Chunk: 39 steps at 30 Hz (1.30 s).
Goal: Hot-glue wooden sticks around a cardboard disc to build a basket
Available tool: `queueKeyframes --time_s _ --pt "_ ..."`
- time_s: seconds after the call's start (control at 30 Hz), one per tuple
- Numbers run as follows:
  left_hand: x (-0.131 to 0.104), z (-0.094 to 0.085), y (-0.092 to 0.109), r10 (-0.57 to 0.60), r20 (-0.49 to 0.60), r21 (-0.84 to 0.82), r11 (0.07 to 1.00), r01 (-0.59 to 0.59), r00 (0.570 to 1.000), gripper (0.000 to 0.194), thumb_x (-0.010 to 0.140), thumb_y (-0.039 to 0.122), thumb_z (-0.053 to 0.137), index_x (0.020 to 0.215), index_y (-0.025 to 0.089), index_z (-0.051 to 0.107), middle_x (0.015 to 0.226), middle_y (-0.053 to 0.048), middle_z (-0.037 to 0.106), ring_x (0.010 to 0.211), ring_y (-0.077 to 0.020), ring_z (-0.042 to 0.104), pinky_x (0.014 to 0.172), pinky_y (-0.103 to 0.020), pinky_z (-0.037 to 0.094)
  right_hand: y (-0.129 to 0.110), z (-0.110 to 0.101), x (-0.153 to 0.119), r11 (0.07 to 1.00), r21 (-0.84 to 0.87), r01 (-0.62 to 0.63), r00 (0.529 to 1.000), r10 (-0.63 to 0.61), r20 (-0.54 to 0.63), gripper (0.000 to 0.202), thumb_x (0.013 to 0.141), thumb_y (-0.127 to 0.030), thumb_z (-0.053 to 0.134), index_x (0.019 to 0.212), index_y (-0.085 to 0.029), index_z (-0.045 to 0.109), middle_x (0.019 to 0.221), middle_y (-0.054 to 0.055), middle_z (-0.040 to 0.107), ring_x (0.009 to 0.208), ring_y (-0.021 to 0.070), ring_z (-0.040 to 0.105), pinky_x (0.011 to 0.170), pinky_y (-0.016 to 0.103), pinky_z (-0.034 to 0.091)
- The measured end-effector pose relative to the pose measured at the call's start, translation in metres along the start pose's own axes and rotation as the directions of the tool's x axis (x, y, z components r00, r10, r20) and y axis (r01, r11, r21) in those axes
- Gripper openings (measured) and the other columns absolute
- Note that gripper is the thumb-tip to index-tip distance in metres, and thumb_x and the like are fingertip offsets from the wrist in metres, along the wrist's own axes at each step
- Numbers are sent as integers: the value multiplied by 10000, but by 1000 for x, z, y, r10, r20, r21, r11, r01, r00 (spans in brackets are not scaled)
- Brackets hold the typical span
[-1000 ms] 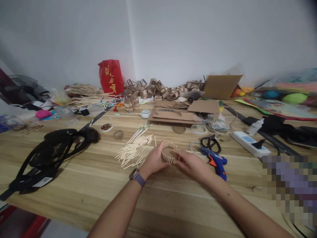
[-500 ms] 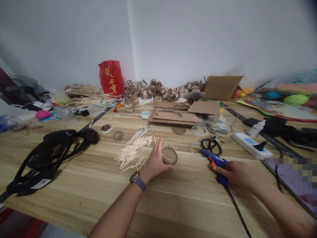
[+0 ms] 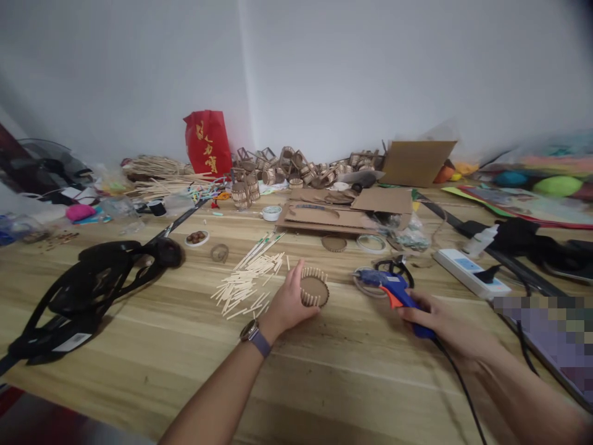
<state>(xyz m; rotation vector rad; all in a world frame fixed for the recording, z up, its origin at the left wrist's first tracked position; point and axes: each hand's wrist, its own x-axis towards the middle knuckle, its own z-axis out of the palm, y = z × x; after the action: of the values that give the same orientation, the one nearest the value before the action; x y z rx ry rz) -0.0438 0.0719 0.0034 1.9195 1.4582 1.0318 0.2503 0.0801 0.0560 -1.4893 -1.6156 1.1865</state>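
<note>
Round cardboard base [image 3: 315, 288], partly ringed with upright stick pieces, lies just right of the stick pile [image 3: 248, 281]; left hand [image 3: 288, 303] curves about its left side — thumb and fingers spread apart, firm contact cannot be confirmed; right hand [image 3: 433, 318], well right of the pile, is closed round the handle of the blue glue gun [image 3: 396, 282] — nozzle pointing toward the pile.
</note>
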Motion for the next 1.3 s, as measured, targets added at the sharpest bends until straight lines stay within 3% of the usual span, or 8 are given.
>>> queueKeyframes --time_s 0.1,0.23,0.37,0.47,0.57,0.7,0.87,1.3 --pt "0 -1 -2 -14 7 2 1000 14 1000 1142 603 189 789 1491 163 72 1529 -170 240 1403 -283 267 1145 -395 270 -3 22 -9 915 361 -182 970 106 219 270 605 -383 723 762 -194 611 585 -30 550 512 113 464 468 233 324" --pt "-1 0 -5 -29 18 -8 1000 29 999 1154 602 201 794 1493 182 61 1544 -163 217 1404 -282 273 1137 -386 277 -1 46 -10 803 548 -234 939 39 343 297 592 -335 753 816 -181 632 633 -11 574 558 113 472 503 232 333" --pt "-1 0 -6 -38 20 -21 999 39 999 1165 593 215 804 1494 191 67 1538 -158 241 1393 -284 297 1131 -388 283 0 54 -7 780 601 -173 949 -32 315 255 632 -339 741 803 -175 646 518 -42 487 499 100 411 477 232 300" --pt "0 0 -7 -33 16 -29 999 34 999 1164 593 218 805 1495 200 69 1545 -148 227 1394 -275 295 1135 -385 274 0 53 -7 769 626 -130 974 -19 225 331 581 -320 801 851 -189 660 630 -24 577 512 84 417 492 221 334" --pt "0 0 -6 -37 19 -39 999 38 999 1160 591 222 809 1494 199 82 1548 -151 215 1397 -277 290 1134 -389 270 4 53 -8 855 499 -143 979 47 199 366 574 -425 816 801 -178 670 717 14 638 541 96 458 491 222 351" --pt "0 -1 -4 -36 18 -54 998 37 999 1150 588 200 804 1493 193 95 1540 -156 237 1400 -280 285 1135 -392 266 7 57 -10 990 135 -51 993 35 114 419 675 -596 682 641 -180 651 618 19 616 555 136 498 488 241 375" --pt "0 -2 -2 -42 20 -41 998 43 999 1151 581 183 802 1492 173 99 1531 -173 252 1395 -279 295 1135 -392 269 3 61 -9 981 -146 128 983 -106 147 415 670 -618 629 640 -205 645 616 18 660 616 198 582 603 298 472" --pt "0 -3 1 -41 29 -41 998 42 999 1132 592 172 784 1493 169 100 1541 -165 231 1416 -268 249 1151 -392 239 0 69 -13 932 -243 268 960 -235 154 402 748 -548 571 922 -222 729 840 54 758 789 276 675 744 362 532"
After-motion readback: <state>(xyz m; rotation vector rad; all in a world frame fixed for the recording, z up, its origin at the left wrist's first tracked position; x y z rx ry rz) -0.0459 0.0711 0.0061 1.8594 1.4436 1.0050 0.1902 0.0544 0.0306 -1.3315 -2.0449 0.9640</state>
